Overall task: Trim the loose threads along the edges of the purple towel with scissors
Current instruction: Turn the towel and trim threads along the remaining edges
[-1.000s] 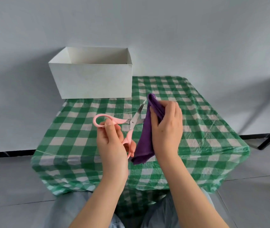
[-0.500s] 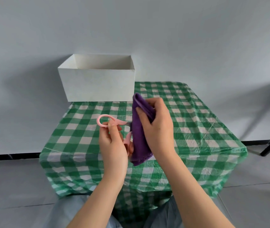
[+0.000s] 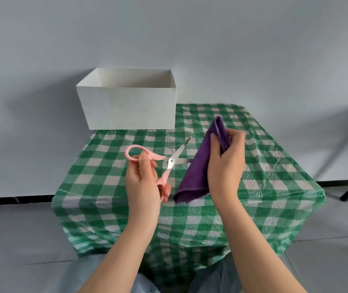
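Above the table, left hand [image 3: 142, 182] grips scissors [image 3: 164, 166], right hand [image 3: 225, 166] pinches towel [image 3: 196, 172]

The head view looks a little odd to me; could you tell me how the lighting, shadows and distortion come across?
Head view: soft, even light, no hard glare; faint sheen on the tablecloth; the box casts a diffuse shadow on the wall to its left; wide-angle stretch lengthens the forearms; scissors, towel, left hand and right hand are sharp.

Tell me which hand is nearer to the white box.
Left. The left hand, holding the pink scissors, sits just below the white box. The right hand, gripping the purple towel, is lower and off past the box's right end.
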A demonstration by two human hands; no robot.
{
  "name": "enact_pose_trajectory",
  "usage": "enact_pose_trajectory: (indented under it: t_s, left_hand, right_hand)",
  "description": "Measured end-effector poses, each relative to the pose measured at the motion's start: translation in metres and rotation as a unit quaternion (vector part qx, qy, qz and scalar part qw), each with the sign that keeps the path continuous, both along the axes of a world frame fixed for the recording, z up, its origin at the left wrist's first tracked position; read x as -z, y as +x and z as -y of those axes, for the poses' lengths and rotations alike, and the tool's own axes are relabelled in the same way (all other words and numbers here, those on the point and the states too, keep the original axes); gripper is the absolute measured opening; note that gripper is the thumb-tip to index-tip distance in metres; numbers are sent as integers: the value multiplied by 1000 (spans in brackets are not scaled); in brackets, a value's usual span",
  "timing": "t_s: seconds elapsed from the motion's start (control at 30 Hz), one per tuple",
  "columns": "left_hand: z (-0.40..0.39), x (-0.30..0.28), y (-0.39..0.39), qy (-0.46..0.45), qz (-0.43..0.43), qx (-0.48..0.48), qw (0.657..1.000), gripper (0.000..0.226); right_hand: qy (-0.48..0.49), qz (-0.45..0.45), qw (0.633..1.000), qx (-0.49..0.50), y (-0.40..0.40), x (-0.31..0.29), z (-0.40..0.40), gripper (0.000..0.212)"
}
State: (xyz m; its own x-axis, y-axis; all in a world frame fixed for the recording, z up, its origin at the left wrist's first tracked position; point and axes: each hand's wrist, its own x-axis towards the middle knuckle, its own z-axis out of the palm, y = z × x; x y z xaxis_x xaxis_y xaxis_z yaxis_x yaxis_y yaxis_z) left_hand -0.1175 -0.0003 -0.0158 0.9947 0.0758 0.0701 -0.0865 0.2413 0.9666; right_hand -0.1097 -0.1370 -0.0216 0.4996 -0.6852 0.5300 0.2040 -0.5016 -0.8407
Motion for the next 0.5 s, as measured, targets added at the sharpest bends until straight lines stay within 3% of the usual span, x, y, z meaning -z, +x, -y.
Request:
enact_pose_trajectory:
  t_s: [0.07,0.13,0.23,0.4,0.5]
  left_hand:
    - [2,0,2,-3,-3,3,1000,32]
    - [6,1,2,-11,-6,11,1000,31]
    - [8,1,1,-34,-17,33,999,33]
    - [2,2,9,-11,-16,22,1000,32]
    - [-2,2,15,-4,-4,9,1000,30]
  right_hand:
    - [-19,15,999,-22,-5,-3,-7,11]
    - [-149,22,988,-38,-6,-3,-19,11]
    - [-352,2,936,21,5,9,-22,10]
    - [-352,-41,929,104,22,18,-3,8]
    - [-243,-36,964,99,21,17,10,10]
